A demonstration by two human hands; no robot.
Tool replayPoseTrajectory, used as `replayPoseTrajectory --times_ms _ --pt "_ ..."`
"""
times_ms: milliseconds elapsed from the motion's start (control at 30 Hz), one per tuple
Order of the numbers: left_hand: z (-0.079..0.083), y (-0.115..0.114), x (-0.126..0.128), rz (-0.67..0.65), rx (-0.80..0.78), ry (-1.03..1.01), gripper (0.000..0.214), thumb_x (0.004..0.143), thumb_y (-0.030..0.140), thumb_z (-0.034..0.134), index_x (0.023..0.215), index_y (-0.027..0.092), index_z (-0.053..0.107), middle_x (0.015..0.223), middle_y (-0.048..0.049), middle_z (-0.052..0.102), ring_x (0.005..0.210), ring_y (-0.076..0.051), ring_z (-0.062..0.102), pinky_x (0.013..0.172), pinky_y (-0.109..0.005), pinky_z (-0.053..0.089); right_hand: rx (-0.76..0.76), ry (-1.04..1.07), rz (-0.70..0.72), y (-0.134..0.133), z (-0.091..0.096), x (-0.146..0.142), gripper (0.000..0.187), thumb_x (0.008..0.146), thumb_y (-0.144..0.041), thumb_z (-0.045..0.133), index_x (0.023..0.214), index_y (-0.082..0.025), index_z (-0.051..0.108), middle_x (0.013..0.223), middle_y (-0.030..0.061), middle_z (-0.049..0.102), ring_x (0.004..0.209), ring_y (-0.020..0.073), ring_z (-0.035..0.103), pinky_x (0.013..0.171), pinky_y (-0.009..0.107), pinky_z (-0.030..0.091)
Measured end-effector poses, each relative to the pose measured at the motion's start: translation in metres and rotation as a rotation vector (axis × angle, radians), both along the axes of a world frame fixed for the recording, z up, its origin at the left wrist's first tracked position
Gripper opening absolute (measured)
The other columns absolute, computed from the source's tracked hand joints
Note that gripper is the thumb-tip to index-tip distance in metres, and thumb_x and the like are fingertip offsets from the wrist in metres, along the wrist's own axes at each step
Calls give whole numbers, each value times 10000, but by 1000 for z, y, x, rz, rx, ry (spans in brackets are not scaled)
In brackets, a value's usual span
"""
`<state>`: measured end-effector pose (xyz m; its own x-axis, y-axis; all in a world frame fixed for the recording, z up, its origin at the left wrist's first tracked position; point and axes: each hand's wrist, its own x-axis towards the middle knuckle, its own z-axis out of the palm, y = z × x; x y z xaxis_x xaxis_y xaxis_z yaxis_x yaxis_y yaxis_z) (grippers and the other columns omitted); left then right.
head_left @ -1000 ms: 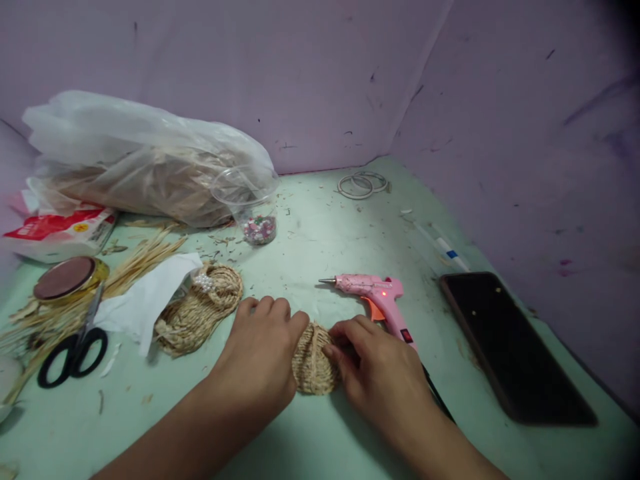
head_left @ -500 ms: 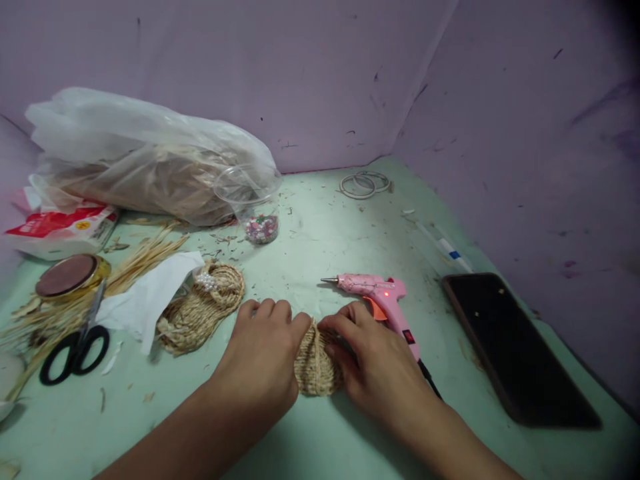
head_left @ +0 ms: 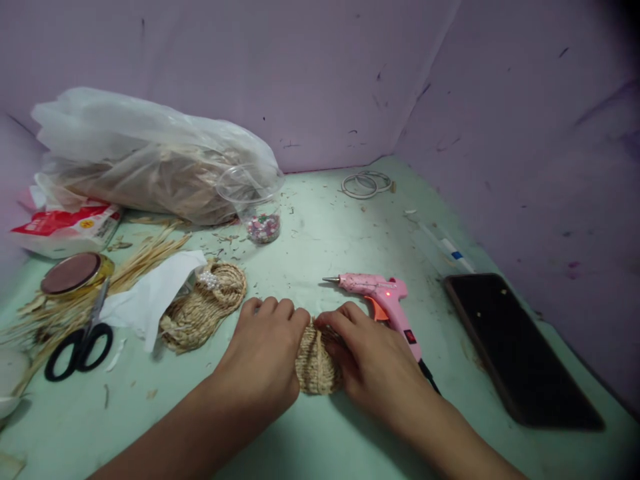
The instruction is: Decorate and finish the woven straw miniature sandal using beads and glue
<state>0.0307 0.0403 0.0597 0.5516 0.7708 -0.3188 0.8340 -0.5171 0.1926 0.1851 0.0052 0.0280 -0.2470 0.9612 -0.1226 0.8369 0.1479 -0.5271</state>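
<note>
A small woven straw sandal piece point(head_left: 315, 363) lies on the pale green table point(head_left: 325, 227) between my two hands. My left hand point(head_left: 265, 357) presses against its left side with fingers curled over the edge. From the right, my right hand point(head_left: 367, 363) pinches the top of the straw piece with thumb and fingers. A finished straw sandal point(head_left: 205, 307) with a pearl ornament lies just left of my left hand. Right behind my right hand rests a pink glue gun point(head_left: 380, 300) with its red light on.
Black scissors point(head_left: 80, 343), white tissue point(head_left: 150, 297), loose straw point(head_left: 90, 287) and a round tin point(head_left: 75, 273) lie at left. A plastic bag of straw point(head_left: 145, 160) and a clear cup of beads point(head_left: 257, 207) stand behind. A dark phone point(head_left: 520, 350) lies at right; rings point(head_left: 365, 183) near the wall.
My right hand's fingers have moved up onto the top of the straw piece, closer to my left hand. The view has shifted slightly.
</note>
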Motion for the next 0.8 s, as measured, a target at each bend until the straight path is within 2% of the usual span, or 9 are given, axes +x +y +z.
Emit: replayPoseTrajectory --times_ms 233,367,500,700,800 --pt "-2 -2 -1 -13 33 -2 284 685 145 446 937 190 570 891 -91 558 850 -267 486 793 -461 344 -8 -23 7 3 3 -2 280 736 -137 504 989 -229 578 882 56 563 751 214 562 590 307 360" --pt "-2 -2 -3 -2 36 -21 282 715 155 438 956 195 578 910 -88 564 877 -266 491 813 -458 344 9 88 -28 -2 -1 3 338 765 -100 450 1072 -200 550 941 78 577 790 209 575 659 337 420" --pt "1 -2 -5 48 -7 -30 255 749 196 439 965 184 573 930 -94 580 915 -273 506 803 -424 371 68 243 -144 -7 -5 12 376 806 -123 391 1171 -138 478 1006 121 596 880 221 578 758 382 446" --pt "10 -7 -4 253 23 251 237 789 299 401 867 159 575 772 -133 642 748 -315 604 591 -367 397 -127 273 -161 -24 3 14 436 793 -147 416 1228 -180 438 886 82 641 782 229 602 711 409 462" --pt "13 -5 -4 312 54 290 257 787 326 394 844 161 583 716 -131 651 707 -319 618 549 -341 368 -265 468 -157 -37 3 6 524 788 -175 444 1297 -245 342 951 65 622 822 214 599 751 412 463"
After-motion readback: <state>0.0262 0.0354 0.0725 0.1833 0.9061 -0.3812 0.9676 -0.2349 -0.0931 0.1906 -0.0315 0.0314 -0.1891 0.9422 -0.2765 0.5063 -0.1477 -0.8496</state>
